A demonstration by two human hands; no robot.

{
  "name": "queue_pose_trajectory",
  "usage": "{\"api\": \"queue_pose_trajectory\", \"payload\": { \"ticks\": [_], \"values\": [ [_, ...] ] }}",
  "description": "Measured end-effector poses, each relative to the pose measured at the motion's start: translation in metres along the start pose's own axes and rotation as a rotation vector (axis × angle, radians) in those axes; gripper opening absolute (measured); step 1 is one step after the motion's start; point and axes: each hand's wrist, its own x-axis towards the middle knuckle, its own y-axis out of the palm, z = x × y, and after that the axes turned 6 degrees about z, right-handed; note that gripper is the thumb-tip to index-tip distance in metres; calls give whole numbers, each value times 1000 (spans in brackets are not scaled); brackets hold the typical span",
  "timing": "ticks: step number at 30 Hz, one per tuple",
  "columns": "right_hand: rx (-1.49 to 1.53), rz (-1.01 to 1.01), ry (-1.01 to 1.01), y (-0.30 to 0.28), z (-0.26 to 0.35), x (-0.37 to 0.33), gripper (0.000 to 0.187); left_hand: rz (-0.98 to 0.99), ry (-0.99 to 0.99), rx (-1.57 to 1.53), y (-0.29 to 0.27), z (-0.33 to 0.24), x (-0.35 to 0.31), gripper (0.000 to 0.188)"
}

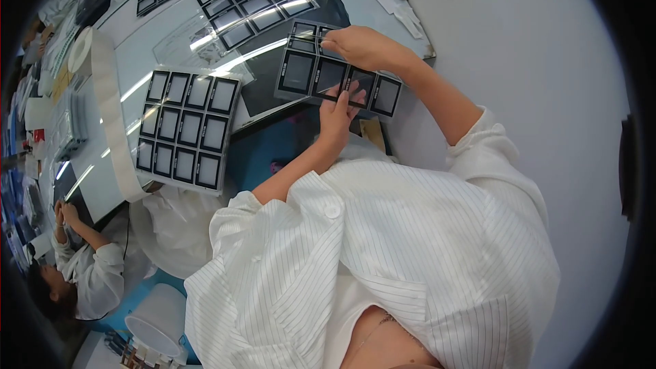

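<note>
A clear sheet carrying rows of black-framed rectangular panels (298, 72) is held tilted at the near edge of the table. My left hand (336, 123) grips its near edge, thumb on top, with the other fingers showing through the see-through panels. Over the sheet's far part is my right hand (365, 48), its fingers bent and pressed together; what they pinch, if anything, is too small to make out. A dark mat (263, 89) lies on the table beneath and beyond the sheet.
To the left, a stack of similar panel sheets (191, 119) overhangs the table edge. More panel sheets (253, 3) lie farther back. A white strip unwinds from a roll (80, 51). White-lined bin (174, 225) stands below; a co-worker (89, 266) sits at far left. A wall (540, 116) rises at right.
</note>
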Motion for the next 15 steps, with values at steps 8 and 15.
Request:
{"api": "queue_pose_trajectory", "payload": {
  "ticks": [8,15],
  "values": [
    [85,-19,-173,13,7,-31,38,273,-100,-7,-67,-96,-1,50],
    [36,37,-100,13,22,-40,44,359,-214,760,-51,-144,54,35]
  ]
}}
